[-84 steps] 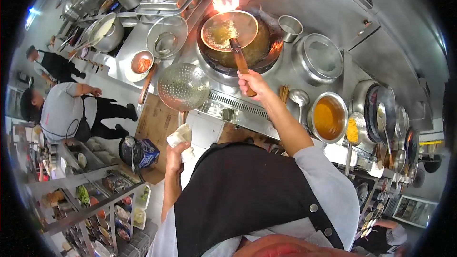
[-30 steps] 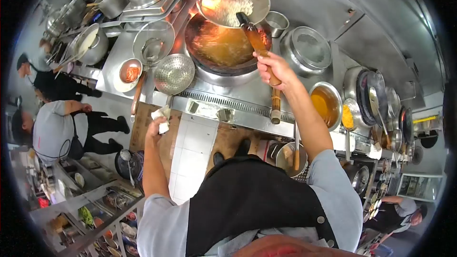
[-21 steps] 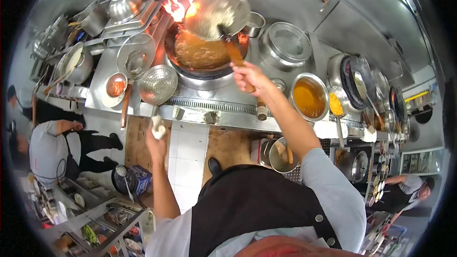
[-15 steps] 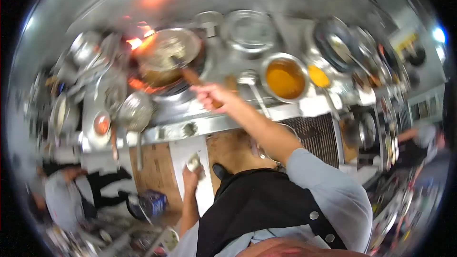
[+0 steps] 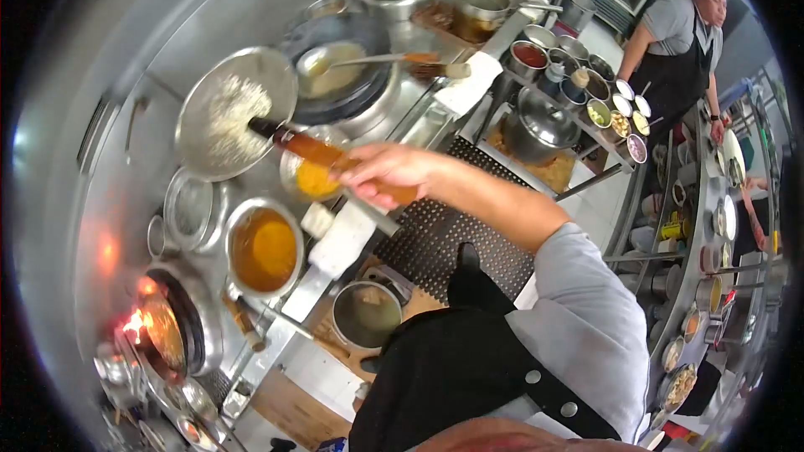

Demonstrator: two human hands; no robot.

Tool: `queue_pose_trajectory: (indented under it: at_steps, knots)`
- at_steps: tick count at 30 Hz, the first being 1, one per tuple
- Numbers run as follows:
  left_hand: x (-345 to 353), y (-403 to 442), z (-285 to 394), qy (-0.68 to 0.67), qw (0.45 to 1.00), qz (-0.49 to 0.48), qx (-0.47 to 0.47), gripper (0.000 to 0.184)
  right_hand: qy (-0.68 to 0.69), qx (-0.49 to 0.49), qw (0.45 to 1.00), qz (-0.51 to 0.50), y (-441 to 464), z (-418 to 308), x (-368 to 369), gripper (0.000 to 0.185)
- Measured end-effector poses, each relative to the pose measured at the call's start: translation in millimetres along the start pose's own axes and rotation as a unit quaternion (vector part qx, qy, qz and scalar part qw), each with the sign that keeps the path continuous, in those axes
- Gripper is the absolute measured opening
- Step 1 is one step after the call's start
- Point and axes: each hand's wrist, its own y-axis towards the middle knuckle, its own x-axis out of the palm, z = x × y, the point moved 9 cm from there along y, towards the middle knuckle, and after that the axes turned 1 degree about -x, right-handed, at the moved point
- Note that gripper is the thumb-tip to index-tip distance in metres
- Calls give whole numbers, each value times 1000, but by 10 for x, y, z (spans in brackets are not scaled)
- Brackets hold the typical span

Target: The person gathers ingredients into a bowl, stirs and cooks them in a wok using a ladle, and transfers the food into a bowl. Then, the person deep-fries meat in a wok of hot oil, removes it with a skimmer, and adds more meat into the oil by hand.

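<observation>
My right hand [image 5: 381, 174] is closed round the wooden handle of a wide metal wok [image 5: 197, 121]. The wok is raised and tilted, and pale, shredded-looking food [image 5: 239, 109] lies in it. Below the handle is a ladle bowl of yellow-orange stuff [image 5: 316, 177], partly hidden by my hand. A metal pot of orange liquid [image 5: 264, 247] stands close by on the stove counter. My left hand does not show clearly in this view.
Flames [image 5: 138, 318] rise at a burner at lower left. A dark wok [image 5: 335, 92] with a ladle lies beyond my hand. Containers of sauces and ingredients [image 5: 529, 54] stand on a rack at right. A co-worker [image 5: 674, 50] stands behind it; a pot [image 5: 367, 314] sits below the counter.
My right hand has carried the wok away from the flames towards the other end of the stove. The view has turned right, and my left hand has left clear sight.
</observation>
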Motion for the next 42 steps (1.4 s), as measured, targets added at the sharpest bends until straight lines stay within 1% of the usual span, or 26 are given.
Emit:
queue_pose_trajectory:
  at_steps: [4, 9, 12, 13, 15, 16, 17, 18, 20, 21, 22, 23, 24, 26, 27, 28, 29, 30, 32, 33, 34, 36, 38, 40, 41, 42]
  knots:
    - [307, -367, 1712, -25, 999, -18, -10, 33, -1, -61, 991, 122, -950, -981, -1624, 41]
    - [494, -525, 3275, -37, 999, -34, 19, 32, -6, -111, 949, 294, -1868, -1773, -3532, 32]
    - [700, -256, 3619, -26, 998, -37, 40, 32, 4, -132, 930, 343, -2191, -1918, -4488, 29]
    - [868, 13, 3576, -35, 993, -52, 99, 35, 26, -131, 927, 351, -2250, -1891, -4730, 22]
    - [946, 243, 3966, -23, 982, -74, 170, 37, 9, -70, 918, 390, -2259, -1624, -5478, 22]
    - [963, 138, 4477, 88, 980, -64, 166, 39, -16, -25, 901, 434, -2279, -1493, -5715, 24]
    - [1022, 115, 4864, 203, 963, -57, 165, 40, -70, 20, 881, 468, -2317, -1334, -6096, 29]
    - [1112, 134, 5162, 183, 947, -64, 254, 38, -239, 49, 813, 528, -2409, -1426, -6254, 43]
    - [1279, 212, 5532, 132, 915, -70, 375, 32, -363, 31, 745, 559, -2603, -1727, -5867, 67]
    - [1338, 187, 5607, 102, 908, -66, 401, 29, -427, 38, 668, 608, -2806, -1809, -5659, 70]
    - [1518, 157, 5609, 123, 896, -137, 405, 29, -464, 28, 574, 674, -3101, -1740, -5466, 69]
    - [1628, 218, 5574, 142, 890, -186, 392, 30, -423, 29, 611, 668, -3440, -1717, -4775, 58]
    - [1765, 331, 5570, 159, 882, -230, 380, 31, -453, -135, 570, 672, -3666, -1390, -4780, 49]
    - [2071, 456, 5633, 186, 867, -276, 371, 33, -394, -193, 537, 720, -4353, -524, -4004, 45]
    - [2233, 278, 5723, 178, 868, -287, 365, 36, -376, -144, 582, 707, -4599, 114, -3785, 40]
    - [2333, 102, 5791, 168, 869, -295, 360, 38, -427, -151, 582, 675, -4842, 929, -3639, 41]
    - [2463, 17, 5780, 168, 857, -316, 371, 38, -421, 23, 609, 672, -5144, 2211, -3684, 39]
    - [2621, -91, 5698, 198, 851, -334, 352, 40, -300, 227, 675, 635, -5561, 3026, -2895, 39]
    - [2894, -247, 5510, 224, 838, -365, 338, 43, -305, 415, 642, 568, -6310, 4780, -1692, 44]
    - [2984, -260, 5387, 257, 822, -361, 356, 45, -210, 485, 672, 518, -6646, 5331, -1075, 42]
    - [3072, -286, 5268, 290, 805, -355, 376, 47, 14, 422, 620, 661, -7075, 5316, -284, 42]
    - [3194, -547, 5168, 286, 786, -377, 397, 51, 323, 211, 429, 817, -7658, 5577, 799, 42]
    - [3268, -913, 5234, 254, 827, -409, 289, 49, 227, 173, 412, 865, -8448, 5795, 1076, 37]
    - [3502, -1318, 5302, 240, 807, -460, 282, 48, 242, -24, 292, 925, -9051, 5505, 1283, 34]
    - [3674, -1468, 5343, 228, 800, -469, 297, 46, 212, -30, 265, 940, -9448, 5510, 1258, 40]
    - [3833, -1591, 5374, 217, 794, -476, 311, 44, 212, 19, 197, 957, -9792, 5330, 1305, 42]
